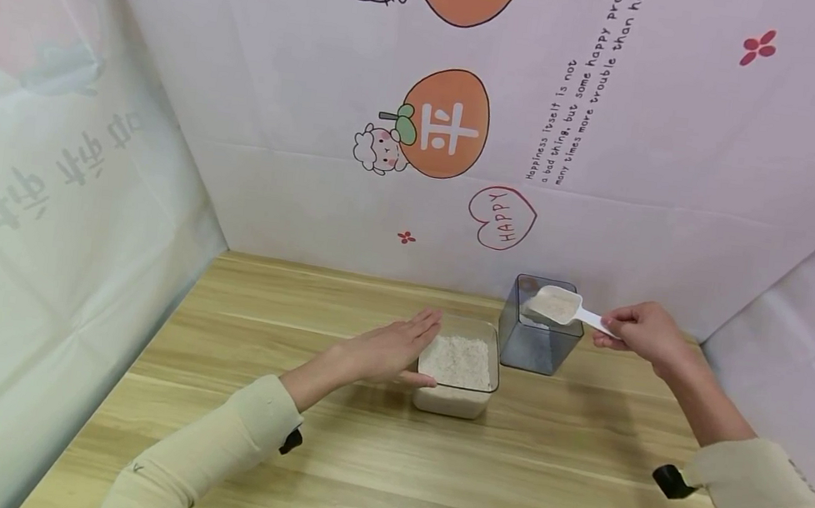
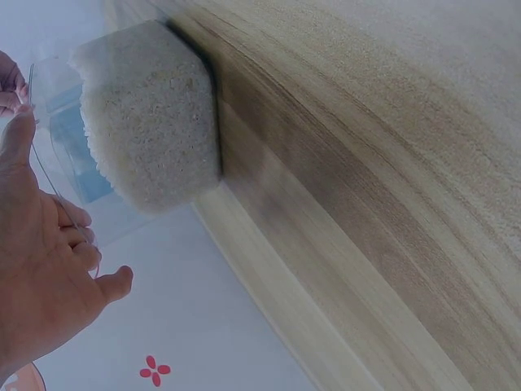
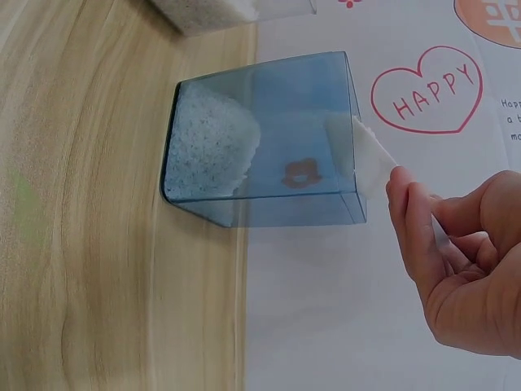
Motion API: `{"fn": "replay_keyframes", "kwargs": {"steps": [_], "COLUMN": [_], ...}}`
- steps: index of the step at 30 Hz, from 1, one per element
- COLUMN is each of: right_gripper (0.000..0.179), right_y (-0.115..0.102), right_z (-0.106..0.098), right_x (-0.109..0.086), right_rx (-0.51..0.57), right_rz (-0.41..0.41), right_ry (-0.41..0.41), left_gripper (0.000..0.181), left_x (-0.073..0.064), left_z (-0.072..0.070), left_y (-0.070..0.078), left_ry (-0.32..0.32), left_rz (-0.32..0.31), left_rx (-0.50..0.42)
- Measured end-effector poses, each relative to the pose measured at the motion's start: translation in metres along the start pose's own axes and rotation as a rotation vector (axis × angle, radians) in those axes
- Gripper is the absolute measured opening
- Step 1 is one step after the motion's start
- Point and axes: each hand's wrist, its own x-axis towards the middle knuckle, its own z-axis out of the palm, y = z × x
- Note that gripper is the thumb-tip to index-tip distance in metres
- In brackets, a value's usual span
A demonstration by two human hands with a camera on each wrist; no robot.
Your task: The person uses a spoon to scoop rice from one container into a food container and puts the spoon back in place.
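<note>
My right hand (image 1: 643, 331) grips the handle of a white scoop (image 1: 589, 315) loaded with rice (image 1: 557, 305). The scoop's bowl lies over the mouth of a tall blue see-through container (image 3: 301, 98). Rice (image 3: 207, 142) partly fills that container, heaped to one side in the right wrist view. To its left stands a clear square container (image 1: 453, 402), with rice (image 2: 155, 114) well up its walls. My left hand (image 1: 392, 350) rests against this container's left rim, fingers extended and thumb along the near side.
Both containers stand on a wood-grain table (image 1: 353, 466), near its back edge. Behind them rises a white printed sheet (image 1: 294, 191) with cartoon drawings and lettering. Pale sheets (image 1: 38, 245) also hang at the left and right sides.
</note>
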Motion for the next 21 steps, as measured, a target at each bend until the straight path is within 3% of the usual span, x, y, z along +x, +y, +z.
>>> {"fn": "replay_keyframes", "kwargs": {"steps": [21], "right_gripper": [0.036], "right_y": [-0.0042], "right_z": [0.0051], "right_x": [-0.0004], "right_rx": [-0.211], "right_rz": [-0.018], "right_ry": [0.052], "left_gripper": [0.099], "left_x": [-0.0001], "left_z": [0.0022], "left_y": [-0.0008], "left_ry": [0.025], "left_rz": [0.02], "left_rx": [0.027]}}
